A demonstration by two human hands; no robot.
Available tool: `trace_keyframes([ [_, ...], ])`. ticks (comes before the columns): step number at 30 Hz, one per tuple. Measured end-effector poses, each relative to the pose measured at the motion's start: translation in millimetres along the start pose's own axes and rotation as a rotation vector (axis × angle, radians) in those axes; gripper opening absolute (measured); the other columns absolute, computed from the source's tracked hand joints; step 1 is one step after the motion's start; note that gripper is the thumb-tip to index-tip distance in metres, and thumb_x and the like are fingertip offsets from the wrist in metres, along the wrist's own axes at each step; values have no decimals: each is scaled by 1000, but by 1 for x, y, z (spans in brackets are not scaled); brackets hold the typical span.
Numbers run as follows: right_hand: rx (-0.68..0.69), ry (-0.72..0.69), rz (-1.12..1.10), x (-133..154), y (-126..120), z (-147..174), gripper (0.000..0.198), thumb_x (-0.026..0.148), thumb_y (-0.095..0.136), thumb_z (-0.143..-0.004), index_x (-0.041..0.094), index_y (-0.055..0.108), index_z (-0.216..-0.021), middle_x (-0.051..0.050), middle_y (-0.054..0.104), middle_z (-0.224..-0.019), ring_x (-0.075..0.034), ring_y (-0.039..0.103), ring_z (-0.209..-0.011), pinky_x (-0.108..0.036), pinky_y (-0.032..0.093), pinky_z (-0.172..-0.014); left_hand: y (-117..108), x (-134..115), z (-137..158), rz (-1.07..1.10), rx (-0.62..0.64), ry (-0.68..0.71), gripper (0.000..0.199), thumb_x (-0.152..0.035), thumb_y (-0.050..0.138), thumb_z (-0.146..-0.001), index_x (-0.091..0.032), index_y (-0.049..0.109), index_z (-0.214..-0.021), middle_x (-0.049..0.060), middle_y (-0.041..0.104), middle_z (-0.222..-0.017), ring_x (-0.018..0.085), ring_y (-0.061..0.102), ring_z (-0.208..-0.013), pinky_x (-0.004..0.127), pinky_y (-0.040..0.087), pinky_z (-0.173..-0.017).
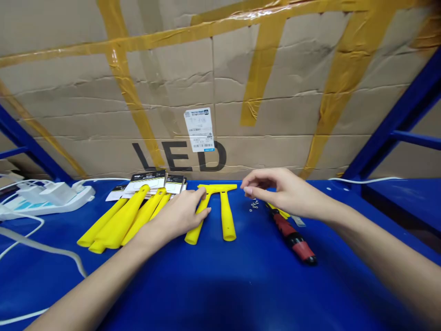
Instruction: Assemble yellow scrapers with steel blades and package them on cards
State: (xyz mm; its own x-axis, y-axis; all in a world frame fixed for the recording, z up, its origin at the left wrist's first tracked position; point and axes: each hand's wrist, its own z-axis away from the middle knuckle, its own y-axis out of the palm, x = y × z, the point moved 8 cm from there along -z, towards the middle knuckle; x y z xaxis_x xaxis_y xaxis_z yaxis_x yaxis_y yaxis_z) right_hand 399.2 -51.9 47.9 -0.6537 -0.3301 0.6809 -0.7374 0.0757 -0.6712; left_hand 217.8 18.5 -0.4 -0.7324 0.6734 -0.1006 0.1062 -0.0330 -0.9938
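My left hand [184,211] is on the left of two yellow scrapers, its thumb and forefinger around the upper handle [194,233]; the other fingers are partly hidden. Beside it lies a second yellow scraper [227,216], its flat head overlapping or touching the first near the top. My right hand [279,189] hovers over the table with its fingers curled and thumb and fingertips close together; anything between them is too small to make out. Below its fingertips lie several small metal pieces [255,204]. A red and black screwdriver [292,236], possibly powered, lies under the right wrist.
Several yellow handles [120,220] lie piled at left, beside printed cards [146,182]. A white power strip [51,202] with cables stands at far left. Behind the blue table [220,285] rises a taped cardboard box [165,101], between blue frame posts [389,119].
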Motion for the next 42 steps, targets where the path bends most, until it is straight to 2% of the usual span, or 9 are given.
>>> trace_keyframes([
  [6, -324, 20, -61, -18, -26, 37, 17, 36, 60, -95, 23, 71, -98, -1, 74, -81, -18, 70, -75, -29, 51, -71, -2, 1, -17, -45, 14, -80, 32, -30, 55, -83, -21, 53, -114, 10, 69, -94, 30, 67, -85, 36, 44, -68],
  [10, -387, 54, -38, -26, -35, 53, 16, 35, 61, -95, 23, 70, -99, 1, 73, -74, -16, 67, -68, -27, 49, -65, -34, 0, -22, -35, -90, -92, 29, -33, 55, -83, -21, 52, -110, 9, 68, -91, 28, 66, -81, 36, 44, -68],
  [15, -392, 65, -32, -29, -35, 55, 18, 36, 60, -95, 22, 69, -99, 0, 70, -70, -15, 63, -64, -26, 48, -61, -57, -43, -22, 147, -81, 100, 35, -33, 62, -80, -24, 53, -113, 3, 65, -90, 21, 62, -77, 32, 46, -67],
  [20, -375, 198, -207, -45, -24, 51, 47, 51, 62, -93, 23, 58, -130, 1, 69, -69, -16, 64, -61, -26, 49, -56, -49, -85, -13, 252, -38, 288, 28, -25, 61, -80, -23, 54, -107, 0, 62, -87, 17, 58, -75, 27, 43, -65],
  [23, -303, 307, -355, -55, -13, 49, 50, 56, 65, -89, 22, 60, -125, 1, 68, -65, -16, 64, -55, -26, 49, -53, -41, -95, -10, 275, 5, 412, 22, -21, 61, -78, -23, 51, -98, -4, 58, -79, 14, 53, -68, 26, 37, -60],
  [28, -233, 367, -562, -65, -1, 49, 43, 51, 79, -77, 18, 67, -102, -3, 74, -76, -14, 65, -61, -25, 50, -58, -39, -96, -13, 302, 16, 491, 22, -15, 61, -75, -23, 51, -94, -6, 57, -79, 12, 51, -66, 24, 36, -59],
  [36, -312, 289, -697, -64, 5, 48, 52, 44, 84, -75, 24, 53, -113, 1, 75, -80, -13, 66, -62, -25, 51, -60, -31, -83, -19, 236, 76, 396, 43, -28, 62, -84, -24, 55, -126, -2, 65, -82, 16, 60, -70, 26, 39, -62],
  [39, -342, 311, -635, -66, 0, 47, 40, 45, 74, -84, 23, 55, -112, 1, 73, -73, -15, 67, -62, -27, 53, -61, -32, -77, -19, 154, 107, 363, 37, -32, 58, -90, -24, 59, -126, 0, 67, -84, 18, 62, -73, 28, 40, -64],
  [42, -398, 318, -381, -71, -13, 50, 19, 35, 64, -91, 21, 58, -102, -1, 73, -73, -16, 67, -64, -26, 51, -59, -36, -69, -20, 86, 111, 319, 32, -33, 56, -91, -22, 62, -120, 5, 70, -97, 21, 64, -84, 29, 44, -71],
])
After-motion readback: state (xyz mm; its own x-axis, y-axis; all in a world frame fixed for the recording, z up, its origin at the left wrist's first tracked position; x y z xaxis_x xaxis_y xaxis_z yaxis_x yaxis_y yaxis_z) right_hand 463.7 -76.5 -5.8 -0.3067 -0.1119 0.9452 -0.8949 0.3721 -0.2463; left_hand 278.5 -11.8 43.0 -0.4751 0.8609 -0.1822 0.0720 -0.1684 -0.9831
